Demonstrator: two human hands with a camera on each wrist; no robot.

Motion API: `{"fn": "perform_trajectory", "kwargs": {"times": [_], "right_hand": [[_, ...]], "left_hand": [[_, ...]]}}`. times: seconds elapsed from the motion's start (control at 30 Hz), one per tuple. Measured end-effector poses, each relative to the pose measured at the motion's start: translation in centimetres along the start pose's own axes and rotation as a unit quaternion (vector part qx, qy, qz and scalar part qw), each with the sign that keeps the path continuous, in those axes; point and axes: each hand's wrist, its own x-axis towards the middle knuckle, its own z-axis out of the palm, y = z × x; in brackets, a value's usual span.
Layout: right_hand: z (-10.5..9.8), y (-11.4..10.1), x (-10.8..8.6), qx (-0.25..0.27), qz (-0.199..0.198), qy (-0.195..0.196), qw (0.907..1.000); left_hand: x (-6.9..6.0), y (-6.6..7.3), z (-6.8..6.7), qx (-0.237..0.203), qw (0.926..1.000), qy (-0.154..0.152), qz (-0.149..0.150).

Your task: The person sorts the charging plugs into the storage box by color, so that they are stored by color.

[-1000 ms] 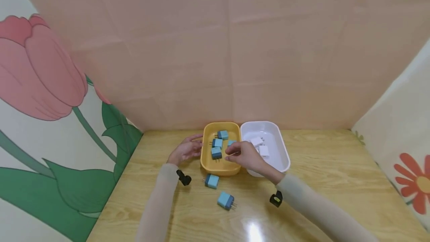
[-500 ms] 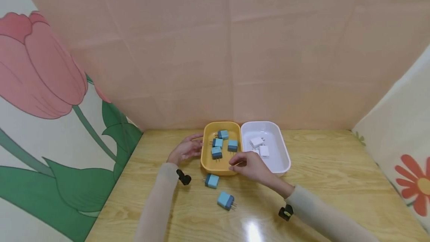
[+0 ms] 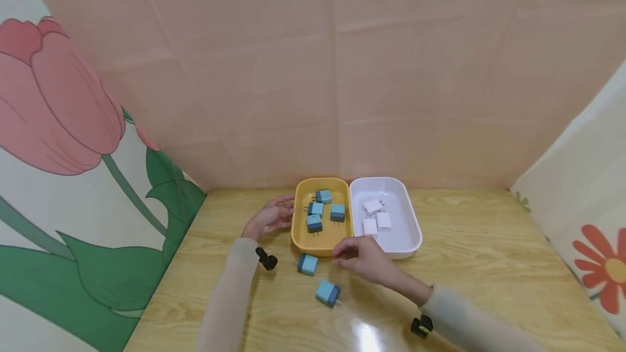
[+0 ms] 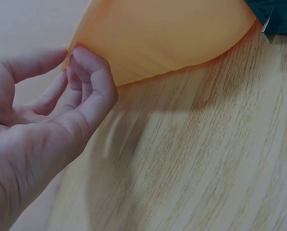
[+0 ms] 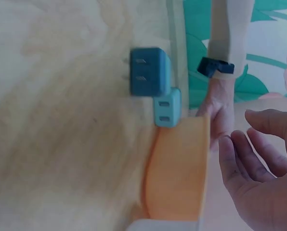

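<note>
Against the left wall of the yellow tray, my left hand rests with loosely bent fingertips; the left wrist view shows these fingertips touching near its rim. My right hand hovers at the tray's front right corner, its fingers loosely bent with nothing between them. Several two-tone blue charger plugs lie inside the yellow tray. In front of it on the table are two more, one nearer charger and one charger close to the tray.
Right beside the yellow tray stands a white tray with three white chargers in it. Both trays sit at the back of the wooden table, near a pinkish backdrop. Flower-printed panels flank the sides.
My right hand has drawn back from over the yellow tray toward its front right corner, uncovering a blue charger inside and a white one in the white tray. The left hand has stayed put.
</note>
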Motion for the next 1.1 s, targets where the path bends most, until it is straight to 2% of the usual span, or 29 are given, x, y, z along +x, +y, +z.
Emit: {"fn": "perform_trajectory", "kwargs": {"times": [0.23, 0.53, 0.83, 1.1], "right_hand": [[1.1, 0.9, -1.2, -0.001, 0.003, -0.039, 0.9992], [1.9, 2.0, -2.2, 0.021, 0.0, -0.035, 0.9992], [3.0, 2.5, -3.4, 0.012, -0.005, -0.036, 0.9993], [4.3, 3.2, -4.1, -0.046, -0.012, -0.04, 0.9981]], "left_hand": [[-0.4, 0.3, 0.2, 0.002, 1.0, 0.001, 0.001], [-0.2, -0.1, 0.5, 0.001, 1.0, -0.004, 0.002], [0.0, 0.1, 0.6, -0.003, 1.0, -0.007, 0.003], [-0.1, 0.2, 0.5, -0.008, 0.9999, -0.004, -0.005]]}}
